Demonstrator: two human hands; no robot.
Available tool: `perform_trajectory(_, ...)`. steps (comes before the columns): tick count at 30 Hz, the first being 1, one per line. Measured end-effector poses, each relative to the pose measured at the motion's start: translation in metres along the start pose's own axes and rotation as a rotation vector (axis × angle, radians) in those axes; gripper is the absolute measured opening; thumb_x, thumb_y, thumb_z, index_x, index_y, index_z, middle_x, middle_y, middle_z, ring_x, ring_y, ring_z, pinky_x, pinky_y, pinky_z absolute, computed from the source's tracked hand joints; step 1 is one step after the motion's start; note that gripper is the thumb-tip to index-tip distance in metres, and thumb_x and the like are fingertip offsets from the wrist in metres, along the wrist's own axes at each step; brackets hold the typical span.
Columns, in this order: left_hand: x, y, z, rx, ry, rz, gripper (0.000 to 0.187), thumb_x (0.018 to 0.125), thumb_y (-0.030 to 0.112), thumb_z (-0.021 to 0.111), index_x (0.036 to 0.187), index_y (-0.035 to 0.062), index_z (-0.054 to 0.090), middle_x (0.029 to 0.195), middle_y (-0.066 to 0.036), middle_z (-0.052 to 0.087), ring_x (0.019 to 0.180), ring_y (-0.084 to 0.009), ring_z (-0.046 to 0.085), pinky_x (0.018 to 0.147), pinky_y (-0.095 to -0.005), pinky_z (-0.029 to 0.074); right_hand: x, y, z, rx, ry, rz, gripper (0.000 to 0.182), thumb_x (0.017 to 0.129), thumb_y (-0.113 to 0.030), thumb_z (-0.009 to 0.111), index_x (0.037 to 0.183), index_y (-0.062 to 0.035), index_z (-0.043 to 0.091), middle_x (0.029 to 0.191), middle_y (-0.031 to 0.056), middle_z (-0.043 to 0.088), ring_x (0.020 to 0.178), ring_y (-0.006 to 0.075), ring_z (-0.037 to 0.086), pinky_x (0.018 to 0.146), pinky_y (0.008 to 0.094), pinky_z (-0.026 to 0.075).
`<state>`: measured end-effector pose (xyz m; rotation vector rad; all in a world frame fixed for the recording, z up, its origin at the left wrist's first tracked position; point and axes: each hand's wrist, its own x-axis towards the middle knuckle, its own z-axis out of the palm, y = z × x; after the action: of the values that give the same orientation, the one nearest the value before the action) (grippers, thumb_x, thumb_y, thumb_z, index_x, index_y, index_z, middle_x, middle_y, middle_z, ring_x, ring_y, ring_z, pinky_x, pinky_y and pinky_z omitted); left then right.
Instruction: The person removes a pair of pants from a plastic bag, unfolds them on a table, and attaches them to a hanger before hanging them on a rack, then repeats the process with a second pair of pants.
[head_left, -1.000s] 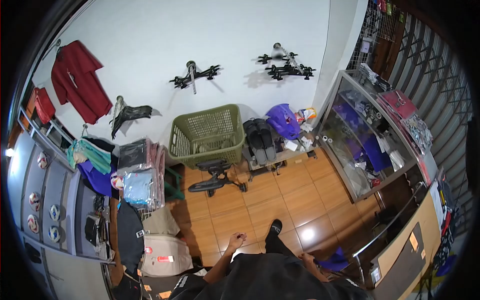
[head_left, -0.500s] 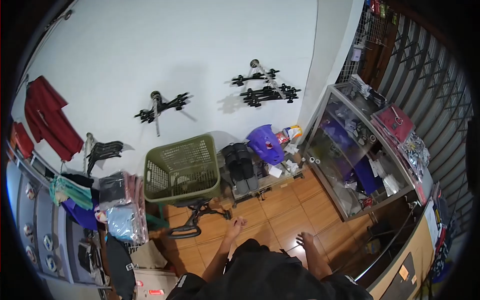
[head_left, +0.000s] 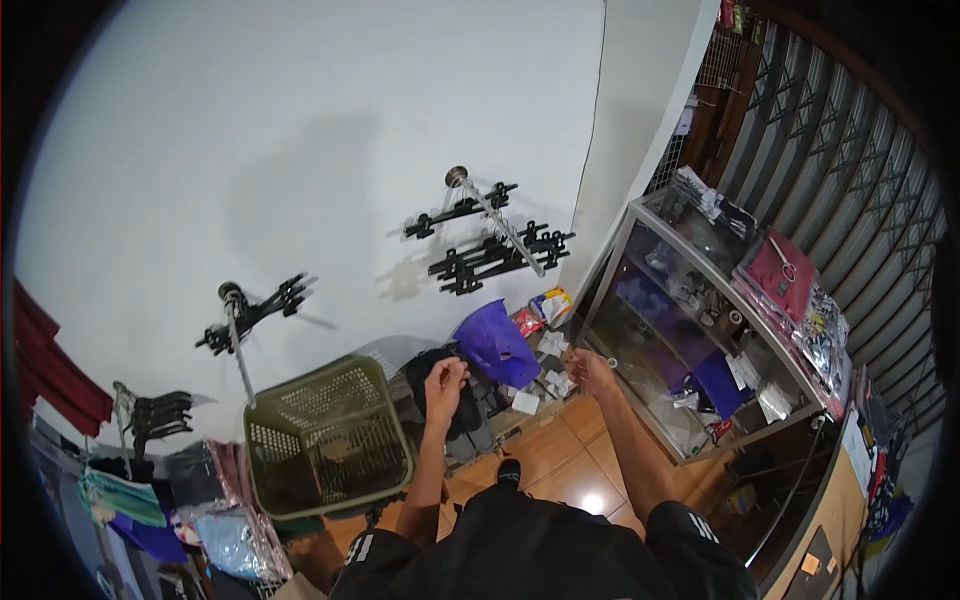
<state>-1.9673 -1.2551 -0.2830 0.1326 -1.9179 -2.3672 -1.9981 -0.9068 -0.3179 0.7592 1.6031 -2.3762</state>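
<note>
My left hand [head_left: 443, 388] is loosely curled and my right hand [head_left: 592, 374] half open; neither visibly grips anything. The purple bag [head_left: 500, 350] lies beyond and between them, long axis sloping from upper left to lower right, lower end toward me. Black hangers [head_left: 500, 258] hang above.

Glare spots the floor [head_left: 550, 450] within dark fisheye edges.

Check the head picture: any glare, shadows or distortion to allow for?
Head view: bright glare on the floor tiles, clear of the left hand and right hand; head view: broad, soft shadow on the white wall; head view: fisheye bends the metal shutter, corners black.
</note>
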Motion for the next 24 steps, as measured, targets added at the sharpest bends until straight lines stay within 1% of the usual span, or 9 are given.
perform_trajectory(1, 0.024, 0.005, 0.001, -0.038, -0.010, 0.015, 0.034, 0.101, 0.030, 0.067, 0.121, 0.0025, 0.062, 0.108, -0.004, 0.070, 0.091, -0.0094, 0.066, 0.079, -0.0236, 0.051, 0.020, -0.015, 0.011, 0.053, -0.047, -0.002, 0.017, 0.096, -0.023, 0.060, 0.098, -0.0069, 0.065, 0.090, 0.0068, 0.068, 0.090, 0.0206, 0.066, 0.074, 0.0353, 0.055)
perform_trajectory(3, 0.066, 0.013, 0.005, -0.046, 0.015, 0.011, 0.035, 0.101, 0.029, 0.067, 0.122, 0.0029, 0.059, 0.110, -0.006, 0.068, 0.092, -0.0109, 0.067, 0.081, -0.0247, 0.053, 0.053, -0.035, 0.029, 0.161, -0.137, 0.009, 0.018, 0.097, -0.023, 0.060, 0.102, -0.0061, 0.065, 0.095, 0.0071, 0.069, 0.097, 0.0217, 0.065, 0.078, 0.0351, 0.055)
perform_trajectory(6, 0.112, 0.019, 0.017, -0.206, 0.108, -0.043, 0.035, 0.100, 0.031, 0.069, 0.119, 0.0038, 0.058, 0.108, -0.008, 0.067, 0.088, -0.0122, 0.067, 0.080, -0.0272, 0.055, 0.084, -0.063, 0.063, 0.313, -0.157, 0.042, 0.033, 0.101, -0.022, 0.053, 0.129, -0.0065, 0.054, 0.123, 0.0093, 0.064, 0.114, 0.0256, 0.064, 0.086, 0.0382, 0.053)
perform_trajectory(9, 0.142, 0.021, 0.027, -0.259, 0.161, -0.081, 0.036, 0.098, 0.033, 0.070, 0.116, 0.0047, 0.057, 0.100, -0.009, 0.068, 0.080, -0.0124, 0.068, 0.075, -0.0295, 0.057, 0.112, -0.082, 0.089, 0.403, -0.230, 0.034, 0.037, 0.103, -0.023, 0.049, 0.136, -0.0069, 0.049, 0.132, 0.0118, 0.059, 0.116, 0.0285, 0.064, 0.089, 0.0394, 0.053)
perform_trajectory(12, 0.159, 0.019, 0.029, -0.251, 0.136, -0.081, 0.030, 0.099, 0.035, 0.068, 0.109, 0.0086, 0.057, 0.092, -0.008, 0.068, 0.073, -0.0141, 0.066, 0.069, -0.0310, 0.058, 0.137, -0.095, 0.110, 0.494, -0.307, 0.079, 0.027, 0.104, -0.023, 0.050, 0.125, -0.0069, 0.052, 0.126, 0.0126, 0.058, 0.112, 0.0292, 0.065, 0.086, 0.0413, 0.057)
perform_trajectory(15, 0.169, 0.014, 0.033, -0.250, 0.158, -0.053, 0.028, 0.101, 0.034, 0.067, 0.108, 0.0079, 0.060, 0.086, -0.006, 0.068, 0.067, -0.0131, 0.065, 0.065, -0.0298, 0.058, 0.144, -0.105, 0.127, 0.511, -0.319, 0.081, 0.020, 0.104, -0.023, 0.051, 0.115, -0.0069, 0.054, 0.117, 0.0122, 0.058, 0.109, 0.0291, 0.065, 0.083, 0.0425, 0.059)
perform_trajectory(19, 0.172, 0.014, 0.037, -0.252, 0.156, 0.011, 0.026, 0.103, 0.030, 0.063, 0.111, 0.0057, 0.064, 0.086, -0.005, 0.068, 0.071, -0.0117, 0.065, 0.070, -0.0294, 0.057, 0.142, -0.111, 0.133, 0.478, -0.313, 0.045, 0.020, 0.104, -0.026, 0.053, 0.109, -0.0064, 0.056, 0.110, 0.0112, 0.061, 0.105, 0.0272, 0.066, 0.084, 0.0431, 0.059)
perform_trajectory(22, 0.169, 0.020, 0.040, -0.236, 0.153, 0.046, 0.026, 0.105, 0.028, 0.061, 0.114, 0.0037, 0.065, 0.087, -0.004, 0.068, 0.075, -0.0106, 0.064, 0.074, -0.0287, 0.056, 0.120, -0.117, 0.137, 0.471, -0.224, -0.023, 0.019, 0.103, -0.026, 0.055, 0.106, -0.0082, 0.059, 0.100, 0.0071, 0.064, 0.102, 0.0239, 0.067, 0.084, 0.0411, 0.058)
perform_trajectory(24, 0.160, 0.023, 0.045, -0.203, 0.130, 0.064, 0.027, 0.105, 0.027, 0.060, 0.114, 0.0024, 0.064, 0.087, -0.004, 0.068, 0.076, -0.0102, 0.064, 0.075, -0.0281, 0.055, 0.107, -0.118, 0.129, 0.470, -0.224, -0.018, 0.017, 0.104, -0.025, 0.054, 0.101, -0.0095, 0.060, 0.093, 0.0030, 0.066, 0.100, 0.0216, 0.068, 0.085, 0.0384, 0.058)
